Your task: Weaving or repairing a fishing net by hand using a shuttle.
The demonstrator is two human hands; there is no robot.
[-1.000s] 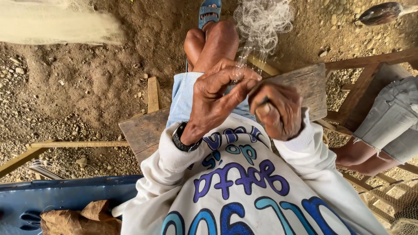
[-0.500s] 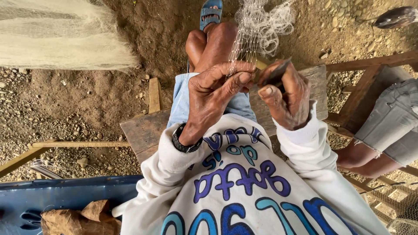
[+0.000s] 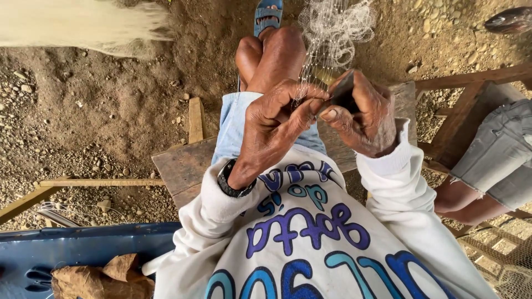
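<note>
Sweatshirt (image 3: 310, 243) nearest, then both hands over the lap. Left hand (image 3: 271, 124) pinches a strand of net (image 3: 332, 33) between thumb and fingers; right hand (image 3: 363, 113) is clenched on a dark tool (image 3: 342, 94) — mostly hidden, kind unclear. Net runs up and away from the grip toward the knee (image 3: 277, 52), bunched beyond it. Another person's leg (image 3: 471, 196) is cut off at right.

No packages, labels, signs or screens show anywhere here.
</note>
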